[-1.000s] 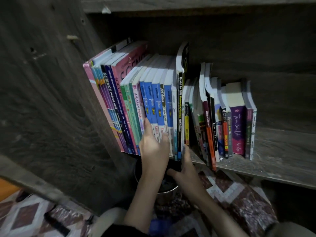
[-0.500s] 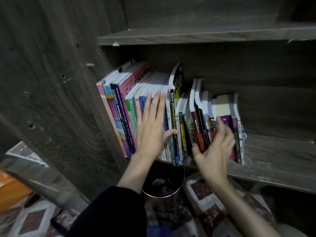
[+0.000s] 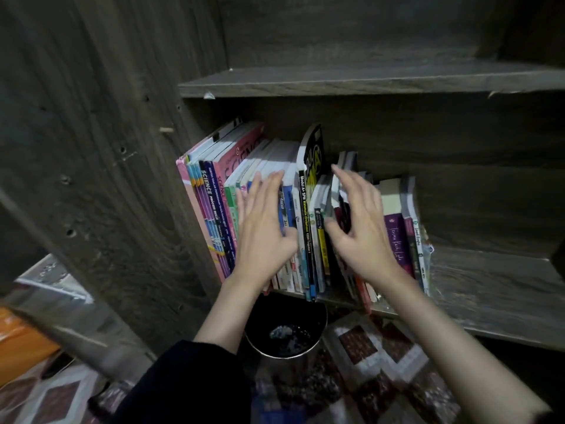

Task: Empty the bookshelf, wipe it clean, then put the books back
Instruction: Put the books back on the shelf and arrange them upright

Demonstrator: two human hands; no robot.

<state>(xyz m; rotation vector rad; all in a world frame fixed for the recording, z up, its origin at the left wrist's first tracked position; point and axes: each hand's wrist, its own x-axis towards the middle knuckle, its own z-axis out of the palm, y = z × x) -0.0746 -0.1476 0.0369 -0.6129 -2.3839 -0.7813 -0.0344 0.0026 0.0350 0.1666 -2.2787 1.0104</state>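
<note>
A row of upright books [image 3: 211, 209] fills the left part of a dark wooden shelf board [image 3: 495, 289]. My left hand [image 3: 264, 231] lies flat with fingers spread against the spines of the blue and green books. To its right, my right hand [image 3: 359, 228] rests open on the spines of the middle books, with its thumb beside a yellow-spined book. A tall black and yellow book [image 3: 312, 154] stands between the two hands. A purple book [image 3: 397, 240] stands right of my right hand. Neither hand grips a book.
The shelf above [image 3: 367, 81] carries nothing in view. The bookcase's side panel [image 3: 107, 179] stands at the left. A dark round bin [image 3: 286, 332] sits on the patterned floor mat [image 3: 382, 356] under the shelf. Something orange [image 3: 21, 341] lies at the far left.
Both hands rose from the bottom edge of the books to the spines. The right hand shifted left and up along the middle books. The camera tilted up.
</note>
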